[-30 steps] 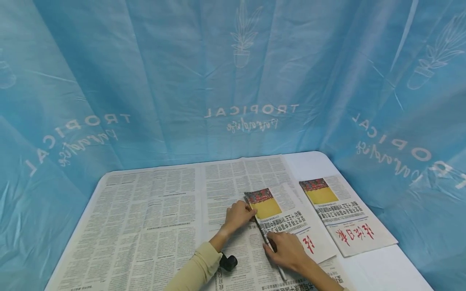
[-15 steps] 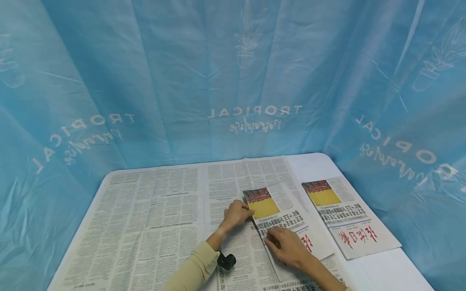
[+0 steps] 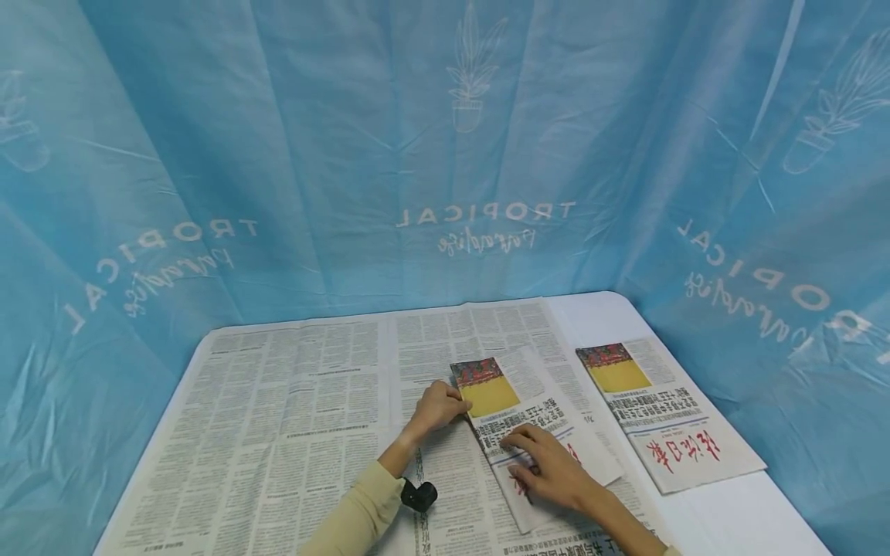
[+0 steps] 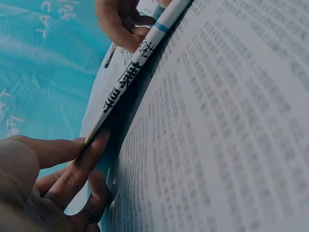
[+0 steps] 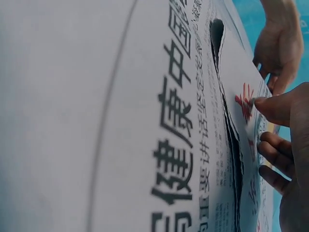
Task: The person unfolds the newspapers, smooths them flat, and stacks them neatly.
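Note:
A folded newspaper (image 3: 494,392), with a yellow picture and red title characters, lies at a slant on the spread newspaper sheet (image 3: 278,432). My left hand (image 3: 439,405) pinches its folded left edge near the picture. In the left wrist view the thumb is on top of the fold (image 4: 123,84) and the fingers are beneath it, with that edge raised a little off the sheet. My right hand (image 3: 552,469) lies over the lower part, its fingers loosely bent. The right wrist view has its thumb and fingertips (image 5: 268,171) at the printed face, near the red characters.
A second folded newspaper (image 3: 684,432) with the same front page lies to the right on the white table (image 3: 605,313). A blue printed curtain (image 3: 334,170) hangs behind and at both sides. A black device (image 3: 419,496) sits on the left wrist.
The folded newspaper has shifted left together with both hands. Its left edge, gripped by the right hand a second ago, has been let go there, and those fingers have spread over the page.

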`<state>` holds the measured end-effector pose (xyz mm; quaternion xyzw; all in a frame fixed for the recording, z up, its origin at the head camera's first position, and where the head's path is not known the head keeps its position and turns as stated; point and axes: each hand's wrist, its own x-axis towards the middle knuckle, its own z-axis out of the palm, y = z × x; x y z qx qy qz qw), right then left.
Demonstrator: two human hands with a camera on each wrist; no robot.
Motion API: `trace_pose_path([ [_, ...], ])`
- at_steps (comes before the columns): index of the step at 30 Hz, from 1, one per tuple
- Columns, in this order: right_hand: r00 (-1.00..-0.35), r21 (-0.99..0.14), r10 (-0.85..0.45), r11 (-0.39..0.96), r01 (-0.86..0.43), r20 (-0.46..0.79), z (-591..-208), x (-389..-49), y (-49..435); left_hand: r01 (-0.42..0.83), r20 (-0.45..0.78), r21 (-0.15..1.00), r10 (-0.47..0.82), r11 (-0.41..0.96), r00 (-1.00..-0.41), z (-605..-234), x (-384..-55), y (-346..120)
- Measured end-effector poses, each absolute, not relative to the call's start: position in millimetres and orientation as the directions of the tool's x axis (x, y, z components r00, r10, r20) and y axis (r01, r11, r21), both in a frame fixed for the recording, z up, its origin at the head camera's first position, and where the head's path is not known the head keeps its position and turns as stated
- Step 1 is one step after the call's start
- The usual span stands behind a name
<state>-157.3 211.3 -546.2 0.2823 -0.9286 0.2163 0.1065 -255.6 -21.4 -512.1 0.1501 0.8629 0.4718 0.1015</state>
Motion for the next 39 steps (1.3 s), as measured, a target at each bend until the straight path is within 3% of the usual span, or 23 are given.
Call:
trace_pose_path([
  [9,-0.808,-0.32,-0.504,0.745,-0.585,0.304,-545.2,-162.2,210.9,0.162,-0.048,0.819,0.348,0.551,-0.936,-511.4,-257.1,-34.3],
  [20,-0.843,-0.352,-0.481,0.767,-0.537,0.239,-544.0,-163.6,214.2,0.158,-0.078,0.835,0.398,0.527,-0.914,-509.8,-257.5,-59.1],
  [28,-0.835,-0.331,-0.502,0.767,-0.55,0.225,-538.5,-164.1,214.8,0.206,-0.037,0.88,0.496,0.427,-0.868,-507.8,-255.6,-89.9],
  [39,-0.804,-0.29,-0.529,0.751,-0.593,0.273,-545.5,-165.7,216.3,0.134,-0.12,0.845,0.427,0.518,-0.896,-508.7,-253.7,-108.1],
])
